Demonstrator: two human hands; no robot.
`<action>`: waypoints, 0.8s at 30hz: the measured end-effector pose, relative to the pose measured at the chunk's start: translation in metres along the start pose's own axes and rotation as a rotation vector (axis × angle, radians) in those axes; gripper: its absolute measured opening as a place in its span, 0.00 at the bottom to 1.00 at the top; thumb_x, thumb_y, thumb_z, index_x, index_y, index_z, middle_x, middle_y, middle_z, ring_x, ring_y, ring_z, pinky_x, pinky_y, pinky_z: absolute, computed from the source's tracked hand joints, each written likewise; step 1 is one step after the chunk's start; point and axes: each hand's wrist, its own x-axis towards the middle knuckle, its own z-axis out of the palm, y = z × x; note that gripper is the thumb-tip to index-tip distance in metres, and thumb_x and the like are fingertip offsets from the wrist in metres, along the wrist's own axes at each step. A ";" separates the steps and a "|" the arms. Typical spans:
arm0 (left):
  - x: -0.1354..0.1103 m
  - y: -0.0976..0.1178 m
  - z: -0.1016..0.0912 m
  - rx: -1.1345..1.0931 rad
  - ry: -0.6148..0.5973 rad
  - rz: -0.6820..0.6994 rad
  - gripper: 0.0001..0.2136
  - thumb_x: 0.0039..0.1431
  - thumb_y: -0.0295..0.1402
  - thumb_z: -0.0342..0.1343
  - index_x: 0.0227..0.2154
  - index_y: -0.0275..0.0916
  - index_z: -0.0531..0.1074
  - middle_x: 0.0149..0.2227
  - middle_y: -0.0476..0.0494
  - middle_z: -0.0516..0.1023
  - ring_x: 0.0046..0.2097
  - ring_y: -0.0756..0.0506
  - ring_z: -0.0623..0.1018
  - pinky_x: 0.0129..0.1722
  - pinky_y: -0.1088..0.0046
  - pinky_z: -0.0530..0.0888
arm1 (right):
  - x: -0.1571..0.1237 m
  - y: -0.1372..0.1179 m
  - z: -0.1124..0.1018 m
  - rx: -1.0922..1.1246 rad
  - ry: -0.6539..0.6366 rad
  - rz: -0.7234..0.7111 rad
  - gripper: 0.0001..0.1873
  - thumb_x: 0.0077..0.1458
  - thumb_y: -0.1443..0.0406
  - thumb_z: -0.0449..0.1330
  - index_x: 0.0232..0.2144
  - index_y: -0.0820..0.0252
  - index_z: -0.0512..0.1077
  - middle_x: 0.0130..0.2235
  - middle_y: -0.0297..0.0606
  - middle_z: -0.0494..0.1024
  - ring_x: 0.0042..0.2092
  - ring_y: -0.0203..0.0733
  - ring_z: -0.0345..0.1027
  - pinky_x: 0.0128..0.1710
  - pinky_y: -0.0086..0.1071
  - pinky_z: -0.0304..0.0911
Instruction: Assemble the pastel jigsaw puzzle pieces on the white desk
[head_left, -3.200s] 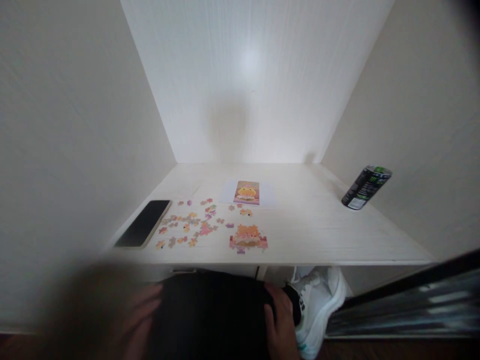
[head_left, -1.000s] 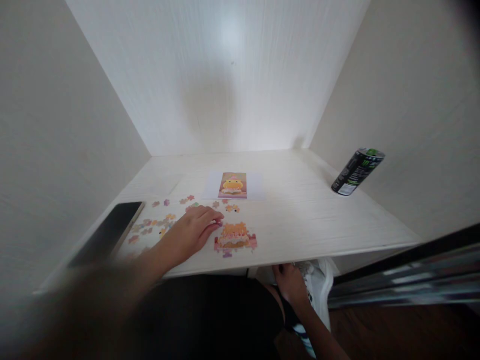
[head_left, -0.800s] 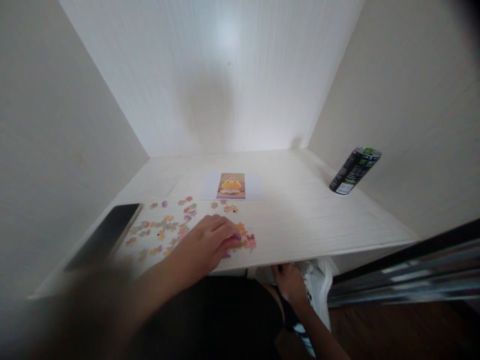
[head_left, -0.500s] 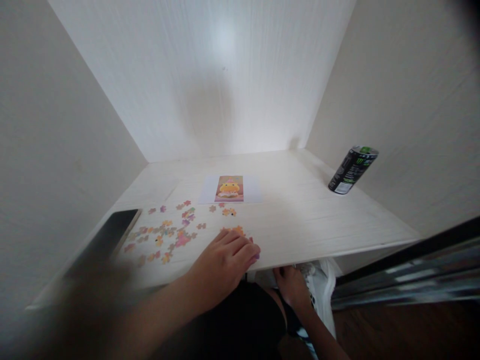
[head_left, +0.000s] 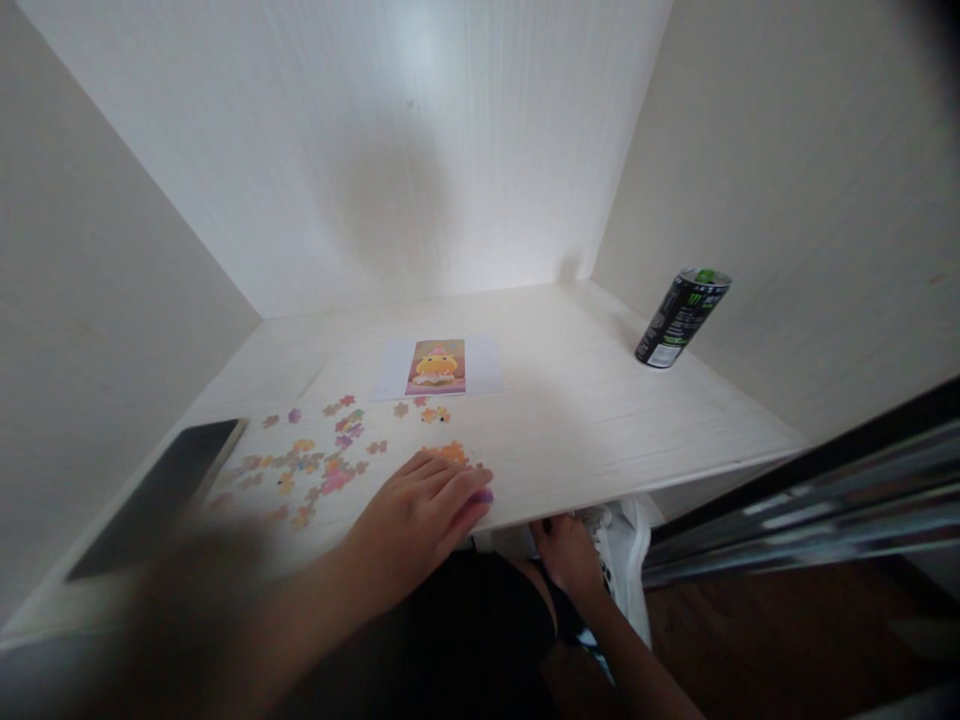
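My left hand (head_left: 416,515) lies flat with fingers stretched out over the joined patch of orange and pink jigsaw (head_left: 450,454) near the front edge of the white desk (head_left: 600,420). Only the patch's far edge shows past my fingers. Several loose puzzle pieces (head_left: 315,465) are scattered just left of the hand. A small reference picture (head_left: 435,366) of a yellow figure lies further back. My right hand (head_left: 566,552) is below the desk edge, resting on my knee beside a white shoe (head_left: 622,550), its fingers curled downward.
A black phone (head_left: 154,495) lies at the desk's left front. A black and green drink can (head_left: 681,316) stands at the right by the wall. Walls close the desk in on three sides. A dark rail crosses the lower right.
My left hand came up from my lap, reached the loose pieces, then slid right and toward me onto the joined patch. The view has swung slightly right. My right hand stayed under the desk.
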 end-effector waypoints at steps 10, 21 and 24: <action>-0.004 -0.003 0.001 -0.012 -0.005 -0.013 0.10 0.64 0.31 0.56 0.48 0.39 0.68 0.43 0.47 0.80 0.43 0.46 0.77 0.45 0.68 0.75 | 0.000 -0.001 -0.001 -0.013 -0.009 -0.012 0.22 0.66 0.59 0.46 0.39 0.63 0.79 0.41 0.50 0.82 0.43 0.47 0.76 0.43 0.33 0.62; 0.001 -0.006 0.002 0.076 0.023 0.110 0.09 0.64 0.29 0.57 0.47 0.38 0.70 0.42 0.47 0.81 0.41 0.47 0.80 0.45 0.66 0.75 | 0.000 -0.001 -0.002 -0.002 -0.028 -0.016 0.21 0.65 0.60 0.47 0.39 0.63 0.78 0.42 0.49 0.81 0.44 0.47 0.76 0.43 0.32 0.62; 0.002 -0.006 0.003 0.111 0.027 0.162 0.10 0.63 0.28 0.57 0.46 0.36 0.70 0.41 0.46 0.82 0.40 0.47 0.80 0.43 0.65 0.75 | -0.002 -0.001 -0.003 0.002 -0.022 -0.004 0.22 0.65 0.60 0.46 0.40 0.63 0.78 0.42 0.50 0.81 0.44 0.47 0.76 0.43 0.32 0.62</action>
